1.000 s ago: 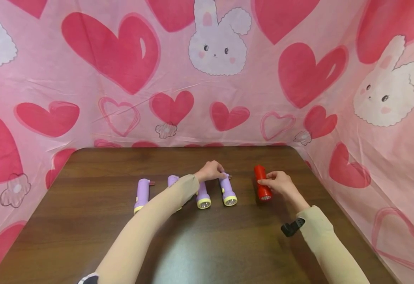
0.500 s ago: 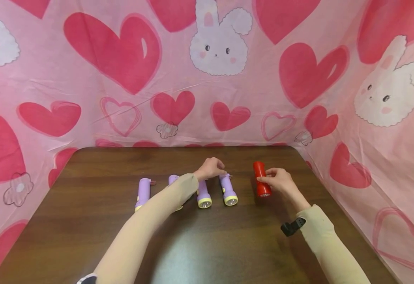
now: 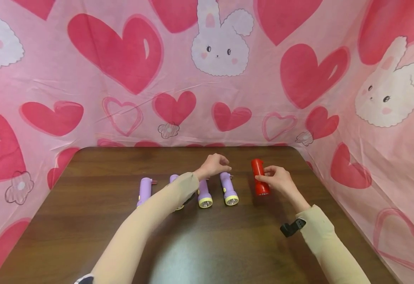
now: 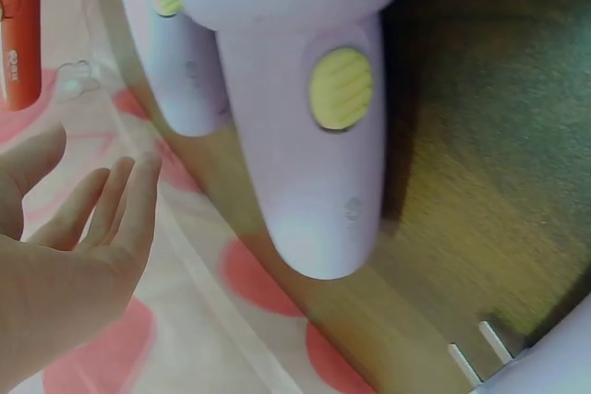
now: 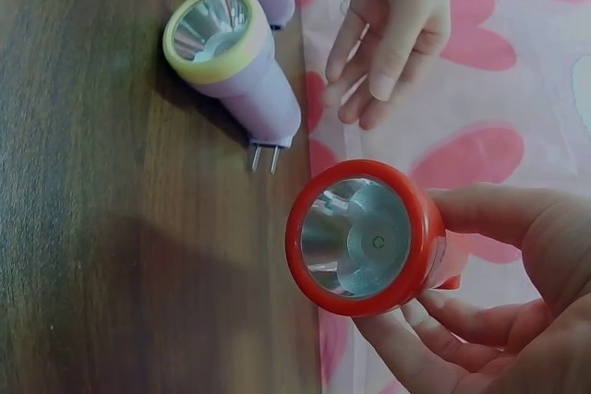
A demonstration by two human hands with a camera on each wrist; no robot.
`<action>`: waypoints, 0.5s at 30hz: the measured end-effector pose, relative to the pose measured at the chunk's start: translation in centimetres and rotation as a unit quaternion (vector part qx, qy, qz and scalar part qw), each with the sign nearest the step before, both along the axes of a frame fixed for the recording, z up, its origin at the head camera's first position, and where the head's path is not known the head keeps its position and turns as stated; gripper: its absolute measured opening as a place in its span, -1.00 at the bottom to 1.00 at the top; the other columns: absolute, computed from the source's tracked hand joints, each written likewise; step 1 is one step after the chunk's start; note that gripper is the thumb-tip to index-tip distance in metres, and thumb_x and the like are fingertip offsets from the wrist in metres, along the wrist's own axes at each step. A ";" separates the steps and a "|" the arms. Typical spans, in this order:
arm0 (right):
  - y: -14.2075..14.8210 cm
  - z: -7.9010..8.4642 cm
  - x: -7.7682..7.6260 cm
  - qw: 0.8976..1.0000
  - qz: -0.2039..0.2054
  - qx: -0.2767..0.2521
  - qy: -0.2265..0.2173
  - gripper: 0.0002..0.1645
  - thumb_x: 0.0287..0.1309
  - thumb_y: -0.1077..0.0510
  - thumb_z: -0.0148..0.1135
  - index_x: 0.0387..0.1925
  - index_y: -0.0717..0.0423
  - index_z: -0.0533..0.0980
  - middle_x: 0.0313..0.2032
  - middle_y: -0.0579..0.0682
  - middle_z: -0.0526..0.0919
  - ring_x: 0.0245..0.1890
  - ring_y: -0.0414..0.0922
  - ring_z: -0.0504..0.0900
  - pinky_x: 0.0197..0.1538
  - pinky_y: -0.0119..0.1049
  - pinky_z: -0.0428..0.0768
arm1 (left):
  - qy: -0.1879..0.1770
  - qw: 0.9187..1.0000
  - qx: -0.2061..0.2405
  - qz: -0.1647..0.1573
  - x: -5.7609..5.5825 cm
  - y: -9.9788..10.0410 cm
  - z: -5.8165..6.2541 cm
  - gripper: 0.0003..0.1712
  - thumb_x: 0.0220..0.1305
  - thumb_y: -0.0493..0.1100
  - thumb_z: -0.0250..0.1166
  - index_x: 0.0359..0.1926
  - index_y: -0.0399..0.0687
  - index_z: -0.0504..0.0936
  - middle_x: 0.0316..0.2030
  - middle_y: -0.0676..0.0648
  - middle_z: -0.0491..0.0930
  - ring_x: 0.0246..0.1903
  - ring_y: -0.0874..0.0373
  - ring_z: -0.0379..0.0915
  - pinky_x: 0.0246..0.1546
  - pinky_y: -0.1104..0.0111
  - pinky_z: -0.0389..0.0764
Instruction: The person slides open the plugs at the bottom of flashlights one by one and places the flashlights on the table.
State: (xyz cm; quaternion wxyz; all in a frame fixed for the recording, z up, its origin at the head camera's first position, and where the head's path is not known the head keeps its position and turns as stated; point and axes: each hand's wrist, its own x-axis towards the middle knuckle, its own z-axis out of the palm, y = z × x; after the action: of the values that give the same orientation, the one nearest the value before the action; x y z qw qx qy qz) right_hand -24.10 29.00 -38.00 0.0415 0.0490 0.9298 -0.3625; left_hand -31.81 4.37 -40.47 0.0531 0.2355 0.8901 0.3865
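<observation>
My right hand [image 3: 279, 180] pinches a red flashlight [image 3: 258, 170] by its side, thumb and fingers curled round it. In the right wrist view its round lens [image 5: 362, 235] and red rim face the camera. My left hand [image 3: 214, 165] hovers just beyond the back end of the rightmost purple flashlight [image 3: 227, 184], fingers loosely bent with nothing between them. That flashlight has a yellow rim and, in the right wrist view, two metal prongs [image 5: 265, 156] at its tail. Another purple flashlight [image 3: 204, 191] lies to its left, partly behind my left wrist.
Further left on the brown wooden table [image 3: 86, 205] lie two more purple flashlights, one [image 3: 145, 190] at the far left and one [image 3: 174, 178] mostly hidden by my left sleeve. A pink cloth [image 3: 178, 51] with hearts and rabbits hangs behind and beside the table.
My left hand has let go of the back end of the rightmost purple flashlight and moved slightly away. My right hand has raised the red flashlight a little, shifting it slightly left.
</observation>
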 end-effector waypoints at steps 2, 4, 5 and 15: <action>-0.2 0.1 0.1 1.000 0.003 0.004 0.005 -0.34 0.20 -0.02 0.34 0.16 0.37 0.44 0.02 0.39 0.61 -0.20 0.07 0.70 -0.03 -0.05 0.72 | 0.004 1.000 0.007 -0.003 0.0 0.0 0.1 -0.58 0.24 -0.11 0.37 0.05 -0.26 0.67 -0.02 -0.14 0.74 0.04 0.01 0.65 0.12 0.25 0.61; -0.4 0.3 0.1 1.000 0.005 0.007 0.012 -0.34 0.20 -0.02 0.34 0.15 0.37 0.45 0.03 0.39 0.62 -0.18 0.09 0.70 -0.04 -0.05 0.73 | 0.009 1.000 0.016 -0.006 0.1 0.0 0.3 -0.57 0.24 -0.10 0.37 0.05 -0.26 0.67 -0.03 -0.15 0.74 0.03 0.01 0.66 0.11 0.25 0.62; -0.5 0.3 0.2 1.000 0.006 0.009 0.016 -0.34 0.19 -0.02 0.34 0.15 0.36 0.45 0.02 0.39 0.62 -0.18 0.09 0.70 -0.05 -0.06 0.73 | 0.012 1.000 0.019 -0.007 0.1 0.0 0.4 -0.57 0.24 -0.10 0.37 0.05 -0.26 0.67 -0.03 -0.15 0.74 0.02 0.02 0.66 0.10 0.26 0.62; -1.2 0.7 0.5 0.998 0.016 0.027 0.052 -0.36 0.16 -0.07 0.36 0.10 0.32 0.51 -0.02 0.35 0.67 -0.14 0.12 0.69 -0.14 -0.16 0.72 | 0.030 0.998 0.043 -0.017 0.9 0.3 1.6 -0.59 0.25 -0.09 0.37 0.05 -0.23 0.68 0.00 -0.13 0.73 0.05 0.05 0.65 0.13 0.26 0.61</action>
State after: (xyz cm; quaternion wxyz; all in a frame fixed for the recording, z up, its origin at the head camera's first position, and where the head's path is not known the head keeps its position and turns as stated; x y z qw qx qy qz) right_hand -23.57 27.76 -37.31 -0.0028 0.0160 0.9409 -0.3384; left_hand -30.94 4.69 -38.88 0.0224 0.2639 0.8699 0.4161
